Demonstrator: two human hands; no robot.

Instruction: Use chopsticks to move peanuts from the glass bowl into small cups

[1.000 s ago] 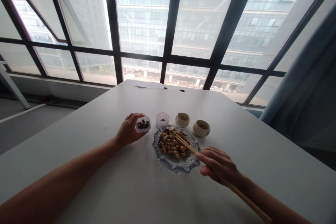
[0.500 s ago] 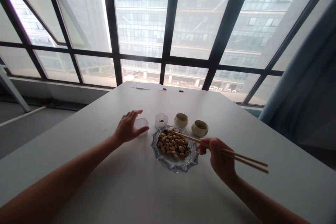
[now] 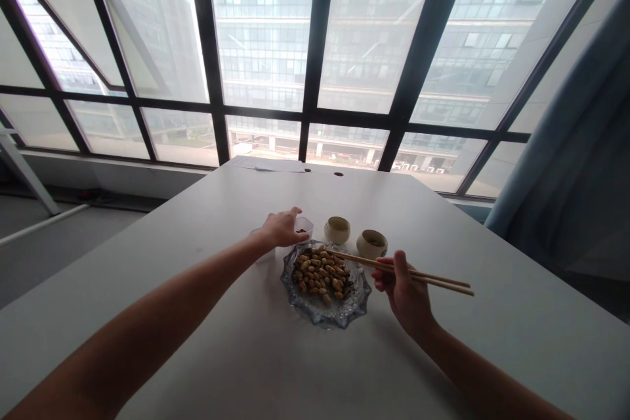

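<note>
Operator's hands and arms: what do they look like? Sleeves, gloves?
No gloves on the left hand or right hand. Forearms are bare as far as the picture shows, with no sleeves, watch or cables. Fine marks are too small to tell.

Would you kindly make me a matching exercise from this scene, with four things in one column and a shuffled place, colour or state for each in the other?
Column one
1. Chopsticks
2. Glass dish
3. Left hand
4. Curtain

Column two
A. Blue, hanging at the right of the picture
B. At a small clear box, thumb and forefinger apart
C. In the grip of the right hand
D. On the table, holding a pile of nuts

Right pairs: 1-C, 2-D, 3-B, 4-A
</note>
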